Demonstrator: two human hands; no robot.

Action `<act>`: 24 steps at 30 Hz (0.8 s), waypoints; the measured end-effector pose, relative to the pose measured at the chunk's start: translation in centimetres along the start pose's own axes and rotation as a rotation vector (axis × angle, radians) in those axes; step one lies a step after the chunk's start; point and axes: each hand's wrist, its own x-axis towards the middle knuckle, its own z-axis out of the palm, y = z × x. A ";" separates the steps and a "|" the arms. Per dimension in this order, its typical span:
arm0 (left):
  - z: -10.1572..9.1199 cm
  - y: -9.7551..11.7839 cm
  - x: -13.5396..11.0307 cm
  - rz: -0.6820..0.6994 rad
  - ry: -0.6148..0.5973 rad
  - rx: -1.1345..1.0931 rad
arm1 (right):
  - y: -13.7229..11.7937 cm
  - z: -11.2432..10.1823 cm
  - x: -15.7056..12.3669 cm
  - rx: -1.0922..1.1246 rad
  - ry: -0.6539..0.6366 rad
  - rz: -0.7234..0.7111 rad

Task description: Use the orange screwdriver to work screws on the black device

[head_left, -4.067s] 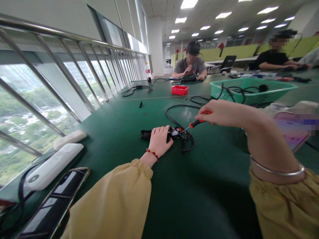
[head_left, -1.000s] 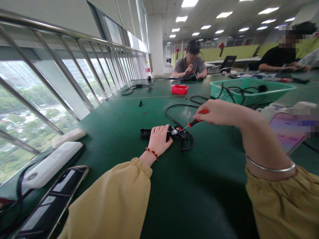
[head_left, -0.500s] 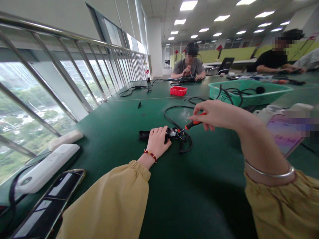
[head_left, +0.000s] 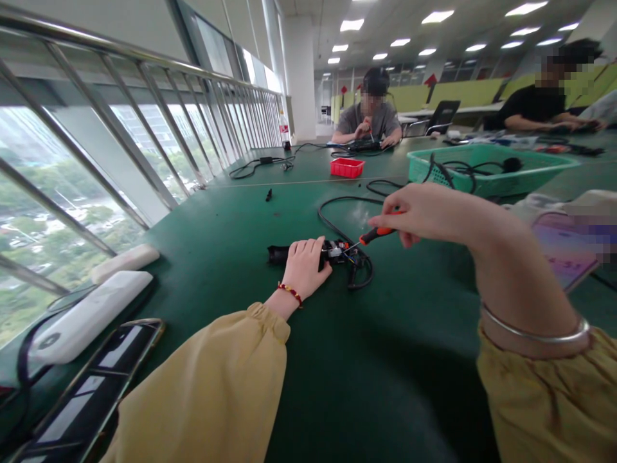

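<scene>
My left hand (head_left: 304, 265) is closed over a small black device (head_left: 281, 254) lying on the green table (head_left: 231, 225), pressing it down. The device's open end (head_left: 337, 249) shows small electronic parts and a black cable (head_left: 337, 218) that loops off to the right. My right hand (head_left: 419, 213) pinches a red-and-black screwdriver (head_left: 373, 235), whose thin metal tip points down-left into the open end of the device. Both arms wear yellow sleeves.
Two white power banks (head_left: 87, 315) and a phone (head_left: 81, 392) lie at the left near the window railing. A green basket (head_left: 486, 170) with cables stands at the right, a red tray (head_left: 347, 167) farther back. A pink phone (head_left: 569, 251) lies right. Two other people work at the far tables.
My hands keep the same hold on the device and the screwdriver. The view has shifted slightly, and my right hand has moved a little to the right over the last half second.
</scene>
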 end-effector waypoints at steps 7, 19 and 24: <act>-0.1 0.1 0.1 -0.005 -0.008 0.002 | 0.0 0.2 -0.4 -0.130 0.131 -0.135; -0.1 0.1 0.0 -0.011 -0.016 0.005 | 0.0 0.6 -0.1 -0.094 0.184 -0.087; -0.2 0.2 0.0 -0.003 -0.009 0.000 | 0.1 0.6 -0.2 -0.115 0.180 -0.121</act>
